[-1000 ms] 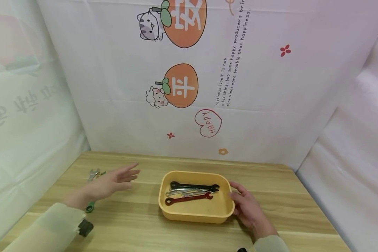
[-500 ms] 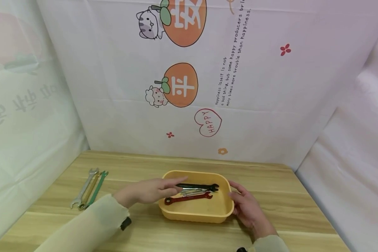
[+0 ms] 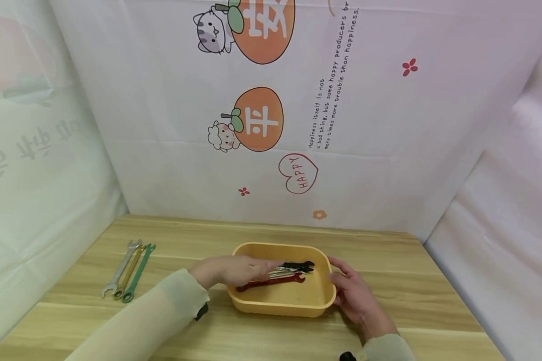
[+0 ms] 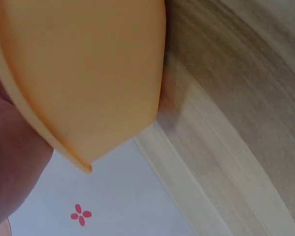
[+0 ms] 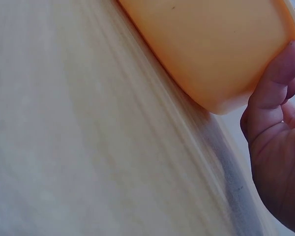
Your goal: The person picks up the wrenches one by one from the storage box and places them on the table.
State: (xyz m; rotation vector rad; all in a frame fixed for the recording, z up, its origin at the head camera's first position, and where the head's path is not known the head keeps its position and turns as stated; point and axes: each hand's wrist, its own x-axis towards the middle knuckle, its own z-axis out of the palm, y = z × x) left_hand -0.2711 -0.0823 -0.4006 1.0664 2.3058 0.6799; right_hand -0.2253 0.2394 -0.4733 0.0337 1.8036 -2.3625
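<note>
A yellow plastic box [image 3: 311, 297] stands on the table in the head view. In it lie a black wrench [image 3: 301, 265], silver wrenches [image 3: 283, 274] and a red wrench [image 3: 280, 282], partly covered by my left hand [image 3: 232, 271]. That hand reaches over the box's left rim, above the wrenches; its fingertips are hidden, so whether it grips one cannot be told. My right hand [image 3: 353, 293] holds the box's right end, thumb at the rim. In the right wrist view, the thumb [image 5: 285, 64] lies against the box wall [image 5: 211, 54]. The left wrist view shows the box's outer side [image 4: 98, 64].
To the left on the wooden table [image 3: 198, 326], a silver wrench [image 3: 123, 268], a gold wrench [image 3: 130, 271] and a green wrench [image 3: 140, 271] lie side by side. White printed cloth [image 3: 366, 175] rises behind the table and on both sides.
My left hand has moved right, from over the wrenches on the table into the box, where it now covers the wrenches' left ends. The right hand has stayed at the box.
</note>
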